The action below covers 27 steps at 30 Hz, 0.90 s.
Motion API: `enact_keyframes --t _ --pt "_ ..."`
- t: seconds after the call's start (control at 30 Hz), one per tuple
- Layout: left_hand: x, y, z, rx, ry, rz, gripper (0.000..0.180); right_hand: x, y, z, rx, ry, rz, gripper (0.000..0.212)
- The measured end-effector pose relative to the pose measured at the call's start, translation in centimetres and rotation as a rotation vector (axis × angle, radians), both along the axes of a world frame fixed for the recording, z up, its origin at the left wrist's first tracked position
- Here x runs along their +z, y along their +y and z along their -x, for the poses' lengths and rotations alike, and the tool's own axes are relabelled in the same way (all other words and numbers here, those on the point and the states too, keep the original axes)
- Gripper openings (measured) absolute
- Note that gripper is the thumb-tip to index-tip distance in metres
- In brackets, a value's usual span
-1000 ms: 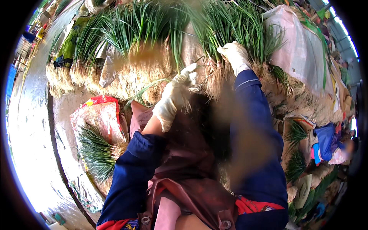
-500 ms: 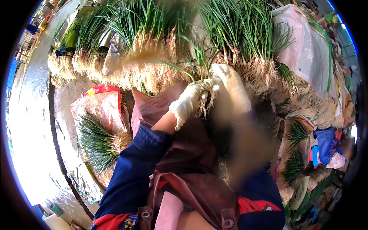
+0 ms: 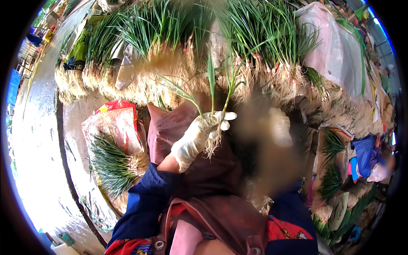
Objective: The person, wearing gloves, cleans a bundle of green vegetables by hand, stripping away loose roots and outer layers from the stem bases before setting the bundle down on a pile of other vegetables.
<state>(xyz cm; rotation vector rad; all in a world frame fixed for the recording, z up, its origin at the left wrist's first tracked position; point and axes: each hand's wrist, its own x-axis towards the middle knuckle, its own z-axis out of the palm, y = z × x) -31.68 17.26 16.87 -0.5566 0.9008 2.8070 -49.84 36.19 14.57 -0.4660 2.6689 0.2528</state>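
My left hand [image 3: 196, 138], in a cream glove, is closed around a few green garlic plants [image 3: 212, 91]. Their leaves fan upward, and pale roots [image 3: 212, 146] hang below the fingers. My right hand [image 3: 280, 127], gloved as well, is apart from them on the right. A brown blur covers part of that hand and its forearm, so its fingers cannot be made out. Beyond both hands stretches a long row of similar plants [image 3: 170, 23], leaves pointing away and roots [image 3: 161, 87] toward me. A maroon apron [image 3: 212, 170] covers my lap.
At left, a tied-looking bundle of green plants [image 3: 112, 163] lies by a red and clear plastic bag [image 3: 114, 123]. A whitish sack [image 3: 333, 51] covers the row's right end. More bundles [image 3: 331, 182] lie at right, near a person in blue [image 3: 363, 153].
My left hand has come nearer to me, bringing the plants along. My right hand has drawn away from them, to the right and nearer.
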Motion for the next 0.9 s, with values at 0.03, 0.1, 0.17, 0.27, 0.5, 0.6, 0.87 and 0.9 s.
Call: enact_keyframes --t 0.03,0.1,0.17,0.27,0.5,0.6,0.87,0.9 --pt "0.1 0.9 0.9 -0.019 0.004 0.006 0.034 1.0 1.2 -0.6 0.083 0.123 0.268 0.076" --pt "0.3 1.5 1.0 0.015 -0.024 0.066 0.031 2.9 -1.6 -2.6 0.334 0.391 0.741 0.074" --pt "0.0 1.2 0.6 -0.002 -0.023 -0.003 0.030 5.6 -5.4 -3.9 0.425 0.386 0.844 0.070" --pt "0.1 1.8 0.8 -0.019 0.031 -0.088 0.031 6.7 -7.2 -3.9 0.462 0.445 0.953 0.031" --pt "1.4 1.1 0.0 0.082 0.005 -0.141 0.031 2.9 -7.3 -1.2 -0.150 -0.207 1.158 0.011" --pt "0.5 1.4 0.9 -0.020 0.175 -0.209 0.033 -1.7 -1.1 5.9 -0.212 -0.133 1.319 0.016" --pt "0.2 -1.4 3.1 0.174 0.365 -0.171 0.024 1.4 -4.9 6.9 -0.052 0.106 1.101 0.037" --pt "0.8 -1.6 3.5 0.204 0.411 -0.223 0.022 4.3 -6.5 6.1 -0.084 0.269 0.817 0.040"
